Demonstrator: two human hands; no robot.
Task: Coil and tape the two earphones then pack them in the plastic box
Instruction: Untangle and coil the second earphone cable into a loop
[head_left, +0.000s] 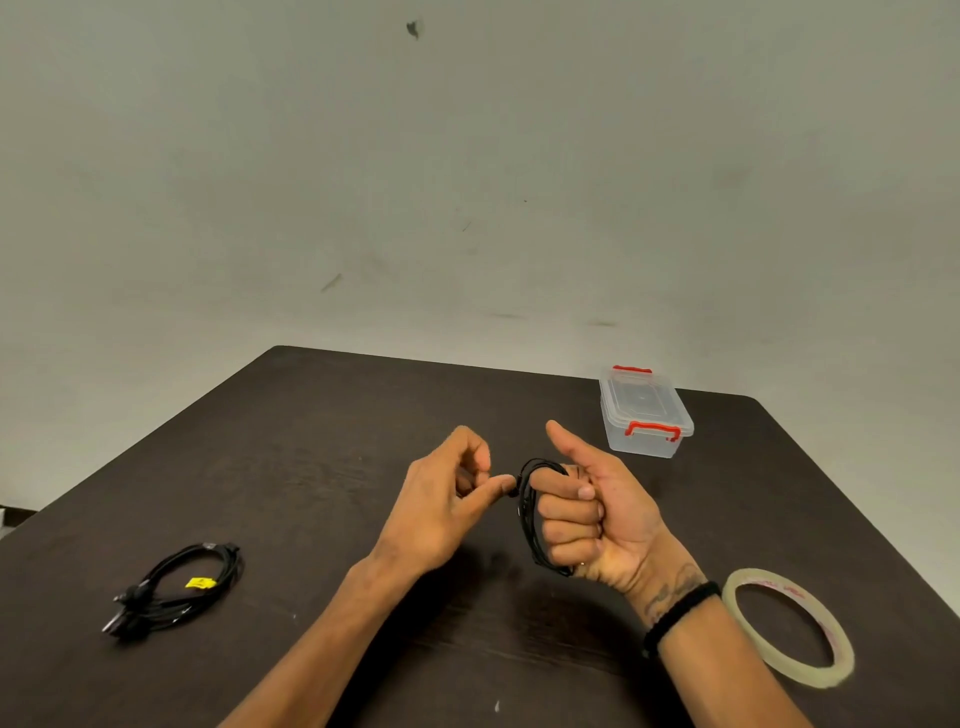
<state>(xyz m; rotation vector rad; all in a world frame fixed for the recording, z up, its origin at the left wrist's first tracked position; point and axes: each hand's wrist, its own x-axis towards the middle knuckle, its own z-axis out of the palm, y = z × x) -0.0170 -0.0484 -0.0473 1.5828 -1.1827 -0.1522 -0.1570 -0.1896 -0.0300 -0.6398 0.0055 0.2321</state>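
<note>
A black earphone cable is wound in loops around the curled fingers of my right hand, whose thumb sticks up. My left hand pinches the cable's loose end between thumb and forefinger, just left of the loops. A second black earphone lies coiled on the table at the left, held by a yellow tag. The clear plastic box with red clips stands shut at the far right of the table. A roll of clear tape lies flat by my right wrist.
Everything rests on a dark brown table that meets a plain grey wall behind. My right wrist wears a black band. The table's left edge falls away near the coiled earphone.
</note>
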